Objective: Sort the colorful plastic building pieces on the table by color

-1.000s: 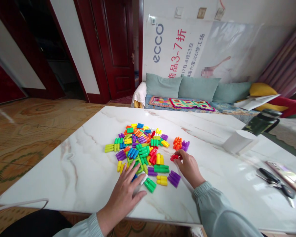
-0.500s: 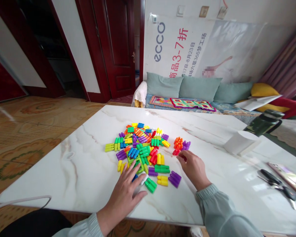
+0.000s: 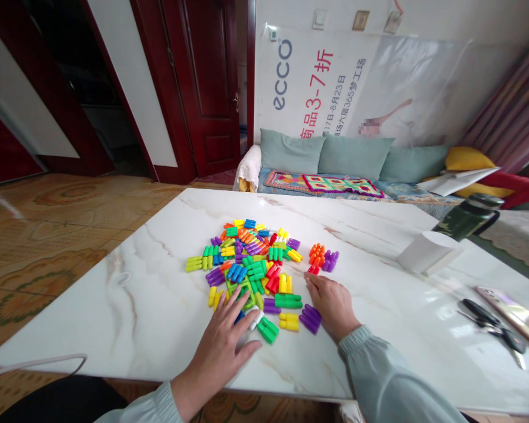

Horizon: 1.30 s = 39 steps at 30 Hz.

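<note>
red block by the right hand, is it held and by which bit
Can't tell: the right hand hides any grip on the red block. The left hand is spread over other blocks, no grip visible.

Soft light glazes the tabletop; edges stretch.

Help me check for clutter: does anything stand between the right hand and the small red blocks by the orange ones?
Nothing visible does: the right hand is right at the near edge of the red blocks, and the orange blocks lie on their far side.
</note>
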### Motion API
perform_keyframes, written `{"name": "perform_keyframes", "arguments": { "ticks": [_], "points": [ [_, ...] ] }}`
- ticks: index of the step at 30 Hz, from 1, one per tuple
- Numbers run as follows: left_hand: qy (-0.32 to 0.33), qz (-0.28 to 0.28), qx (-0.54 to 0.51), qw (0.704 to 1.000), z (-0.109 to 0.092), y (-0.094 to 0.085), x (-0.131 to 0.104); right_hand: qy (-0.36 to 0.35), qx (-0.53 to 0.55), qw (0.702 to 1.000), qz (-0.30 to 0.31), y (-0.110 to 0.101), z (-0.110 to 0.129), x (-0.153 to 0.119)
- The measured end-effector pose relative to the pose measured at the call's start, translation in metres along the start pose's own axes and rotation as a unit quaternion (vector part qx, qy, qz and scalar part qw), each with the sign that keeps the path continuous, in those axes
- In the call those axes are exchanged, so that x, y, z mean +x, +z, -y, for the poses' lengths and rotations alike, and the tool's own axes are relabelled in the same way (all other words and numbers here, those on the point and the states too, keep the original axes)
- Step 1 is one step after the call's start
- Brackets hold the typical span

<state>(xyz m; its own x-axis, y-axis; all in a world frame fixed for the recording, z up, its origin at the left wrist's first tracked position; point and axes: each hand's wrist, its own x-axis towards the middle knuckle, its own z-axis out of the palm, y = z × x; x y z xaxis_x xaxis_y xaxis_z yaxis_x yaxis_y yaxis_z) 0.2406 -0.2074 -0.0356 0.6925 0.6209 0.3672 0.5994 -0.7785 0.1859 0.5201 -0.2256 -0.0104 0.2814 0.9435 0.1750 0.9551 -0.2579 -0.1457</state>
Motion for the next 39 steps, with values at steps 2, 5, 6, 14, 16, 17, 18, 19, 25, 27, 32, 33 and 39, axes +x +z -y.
{"name": "perform_keyframes", "arguments": {
  "ticks": [2,5,6,14,16,17,18,19,25,27,32,33,39],
  "points": [
    [-0.001,-0.001,-0.004,1.0,0.001,0.0,0.0,0.003,-0.005,1.0,-0.002,0.002,-0.001,0.002],
    [0.001,0.001,-0.01,1.0,0.001,0.002,0.0,-0.005,0.007,1.0,-0.01,0.0,-0.002,0.002],
    [0.001,0.002,-0.012,1.0,0.0,0.002,0.0,-0.012,0.017,1.0,-0.011,-0.002,-0.001,0.001],
    [-0.071,-0.107,-0.059,0.99,0.016,-0.013,0.009,-0.075,0.07,0.995,-0.016,-0.011,0.012,-0.026],
    [-0.156,-0.143,-0.084,0.974,0.035,-0.016,0.018,-0.085,0.07,0.993,-0.038,-0.006,0.017,-0.029],
    [-0.198,-0.152,-0.094,0.964,0.045,-0.015,0.024,-0.089,0.072,0.992,-0.047,-0.004,0.019,-0.03],
    [-0.236,-0.136,-0.106,0.957,0.056,-0.014,0.029,-0.092,0.077,0.991,-0.056,-0.002,0.021,-0.03],
    [-0.278,-0.113,-0.114,0.947,0.066,-0.011,0.035,-0.095,0.085,0.99,-0.064,0.0,0.023,-0.03],
    [-0.357,-0.07,-0.08,0.928,0.103,0.001,0.058,-0.146,0.159,0.972,-0.091,0.013,0.029,-0.024],
    [-0.347,-0.065,-0.077,0.932,0.106,0.001,0.062,-0.156,0.175,0.969,-0.078,0.018,0.029,-0.022],
    [-0.279,-0.056,-0.08,0.955,0.103,0.009,0.065,-0.162,0.187,0.968,-0.05,0.024,0.029,-0.023],
    [-0.265,-0.057,-0.084,0.959,0.102,0.011,0.065,-0.162,0.186,0.968,-0.051,0.024,0.029,-0.025],
    [-0.239,-0.07,-0.096,0.964,0.098,0.009,0.067,-0.154,0.166,0.97,-0.083,0.013,0.031,-0.027]
  ]
}}
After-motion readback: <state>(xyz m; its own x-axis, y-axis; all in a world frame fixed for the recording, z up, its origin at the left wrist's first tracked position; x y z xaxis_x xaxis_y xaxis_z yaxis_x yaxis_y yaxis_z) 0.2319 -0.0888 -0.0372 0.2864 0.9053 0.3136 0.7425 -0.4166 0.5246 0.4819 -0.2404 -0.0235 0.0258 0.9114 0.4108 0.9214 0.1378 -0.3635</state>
